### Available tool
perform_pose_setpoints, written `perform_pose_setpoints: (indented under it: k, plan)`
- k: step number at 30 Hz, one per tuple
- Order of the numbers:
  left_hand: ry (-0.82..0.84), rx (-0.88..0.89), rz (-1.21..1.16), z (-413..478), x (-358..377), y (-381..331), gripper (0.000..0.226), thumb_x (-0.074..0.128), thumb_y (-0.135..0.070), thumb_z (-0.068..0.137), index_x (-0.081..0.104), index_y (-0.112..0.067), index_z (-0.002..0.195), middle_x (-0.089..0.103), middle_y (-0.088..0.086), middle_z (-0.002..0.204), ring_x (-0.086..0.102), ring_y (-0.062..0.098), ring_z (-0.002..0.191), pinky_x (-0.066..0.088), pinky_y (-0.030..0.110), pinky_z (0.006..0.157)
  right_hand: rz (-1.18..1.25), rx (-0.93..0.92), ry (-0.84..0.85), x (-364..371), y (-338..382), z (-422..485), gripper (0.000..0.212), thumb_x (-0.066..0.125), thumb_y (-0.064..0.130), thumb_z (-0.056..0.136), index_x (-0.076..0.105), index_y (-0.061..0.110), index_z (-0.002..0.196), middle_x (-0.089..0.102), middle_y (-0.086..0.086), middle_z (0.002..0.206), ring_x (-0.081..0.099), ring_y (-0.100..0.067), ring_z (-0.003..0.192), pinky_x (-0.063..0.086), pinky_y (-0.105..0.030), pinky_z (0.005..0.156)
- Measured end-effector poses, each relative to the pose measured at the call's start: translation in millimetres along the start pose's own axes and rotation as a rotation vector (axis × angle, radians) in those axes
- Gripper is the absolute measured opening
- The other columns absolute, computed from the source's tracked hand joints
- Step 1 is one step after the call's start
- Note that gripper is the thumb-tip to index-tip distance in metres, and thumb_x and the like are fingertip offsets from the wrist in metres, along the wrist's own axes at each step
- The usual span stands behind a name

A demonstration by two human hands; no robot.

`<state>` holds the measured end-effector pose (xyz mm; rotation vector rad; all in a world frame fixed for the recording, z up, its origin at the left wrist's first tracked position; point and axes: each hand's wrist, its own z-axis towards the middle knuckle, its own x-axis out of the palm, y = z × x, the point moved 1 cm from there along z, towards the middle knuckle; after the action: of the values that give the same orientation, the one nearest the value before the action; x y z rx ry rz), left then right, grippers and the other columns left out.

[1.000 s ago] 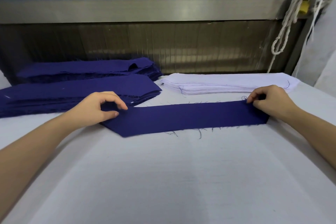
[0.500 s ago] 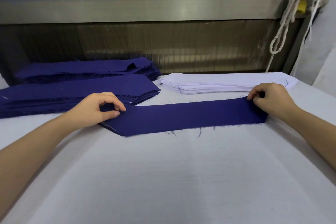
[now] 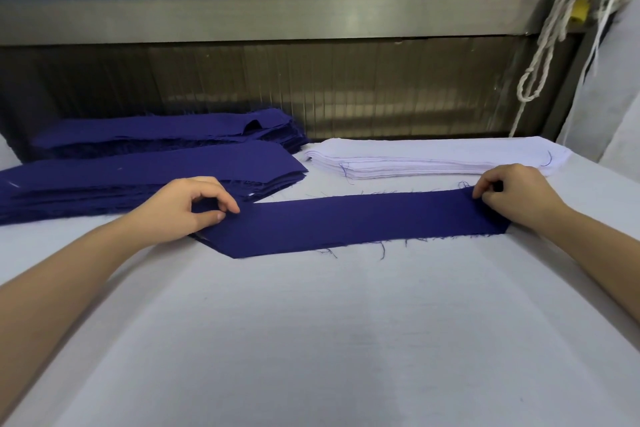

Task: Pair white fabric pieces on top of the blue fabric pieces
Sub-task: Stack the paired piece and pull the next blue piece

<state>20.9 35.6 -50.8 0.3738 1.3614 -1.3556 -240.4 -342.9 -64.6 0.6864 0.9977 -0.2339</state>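
A long blue fabric piece (image 3: 353,224) with frayed edges lies flat across the middle of the white table (image 3: 329,340). My left hand (image 3: 188,206) pinches its left end between thumb and fingers. At the strip's right end, my right hand (image 3: 512,196) pinches the far corner. Just behind the strip, on the right, sits a stack of white fabric pieces (image 3: 433,158). Two stacks of blue fabric pieces lie on the left, a nearer one (image 3: 138,177) and a farther one (image 3: 166,130).
A metal rail and dark ribbed panel (image 3: 311,94) close off the back of the table. White rope (image 3: 550,45) hangs at the back right beside a white cloth wall (image 3: 620,97).
The blue strip and both hands have stayed almost in place; the right end's far corner is held slightly tighter and the strip lies a little flatter.
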Motion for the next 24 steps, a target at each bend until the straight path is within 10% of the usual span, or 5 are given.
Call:
perform_pose_setpoints:
  k: [15,24]
  plan:
    - [-0.007,0.016,0.029,1,-5,6,0.041,0.063,0.011,0.081,0.07,-0.029,0.085,0.063,-0.007,0.091,0.059,0.003,0.088,0.046,0.015,0.078,-0.01,-0.016,-0.022,1,4,-1,0.031,0.051,-0.009,0.074,0.064,0.018,0.064,0.061,0.001,0.069,0.053,-0.02,0.072,0.035,-0.027,0.065]
    - [0.055,0.016,0.112,0,-3,9,0.038,0.066,0.003,0.082,0.067,-0.034,0.089,0.06,-0.015,0.102,0.054,-0.005,0.1,0.037,0.008,0.085,-0.14,0.042,0.058,2,-2,1,0.02,0.056,0.008,0.081,0.066,0.008,0.099,0.052,-0.006,0.087,0.049,-0.025,0.078,0.034,-0.029,0.066]
